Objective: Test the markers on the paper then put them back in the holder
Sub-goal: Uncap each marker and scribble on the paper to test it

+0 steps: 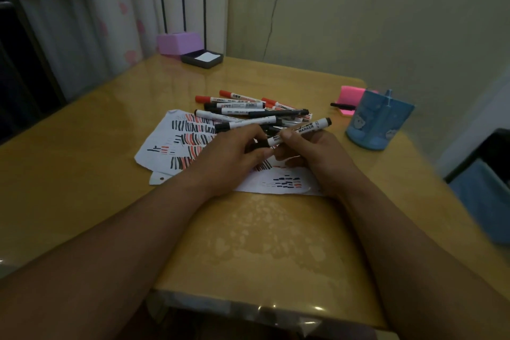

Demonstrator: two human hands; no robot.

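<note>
Marker (pixel 306 128) held over paper (pixel 165 146) at centre; right hand (pixel 317 154) pinched round its barrel, left hand (pixel 229 152) curled on the 8 o'clock end. Likely light, stiff, smooth plastic, so grip mid-barrel. Holder (pixel 378 121) sits at 2 o'clock

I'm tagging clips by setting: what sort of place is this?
Probably a room in a home, used as a desk or craft spot: a glossy yellow wooden table, a pale curtain with a pink print hanging behind it, and a blue plastic pen holder standing on the table.
</note>
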